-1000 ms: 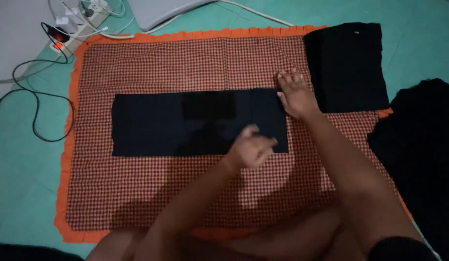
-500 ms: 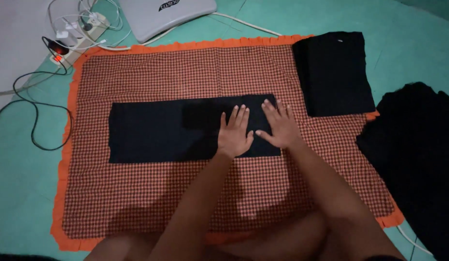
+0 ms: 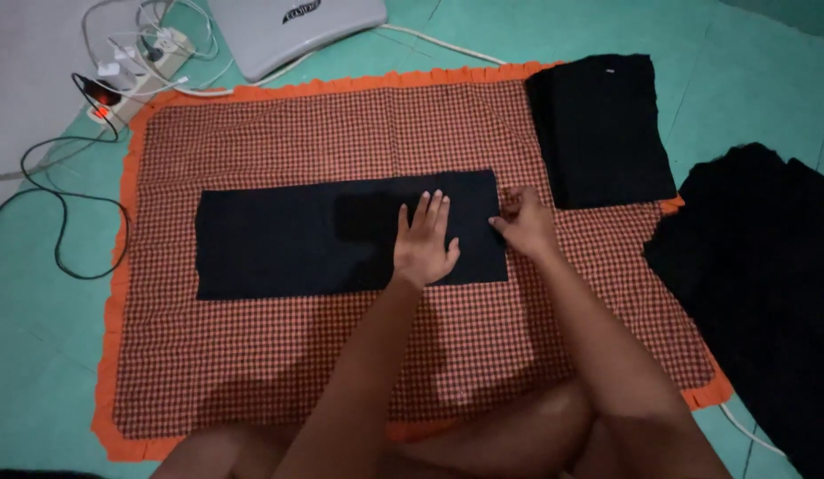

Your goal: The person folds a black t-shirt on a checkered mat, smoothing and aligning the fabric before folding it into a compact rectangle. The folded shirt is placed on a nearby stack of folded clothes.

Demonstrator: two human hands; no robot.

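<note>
Teal floor [image 3: 758, 80] carried a checked mat [image 3: 341, 355] with an orange frill. On the mat lay a long black folded cloth [image 3: 297, 239]. Left hand [image 3: 423, 244] rested flat on its right part, fingers spread and released. Right hand [image 3: 525, 223] pinched the cloth's right edge. Farther right sat a folded black stack [image 3: 603, 129] and a dark heap [image 3: 758, 284]. Beyond lay a laptop [image 3: 292, 27] and power strip [image 3: 133, 75].
</note>
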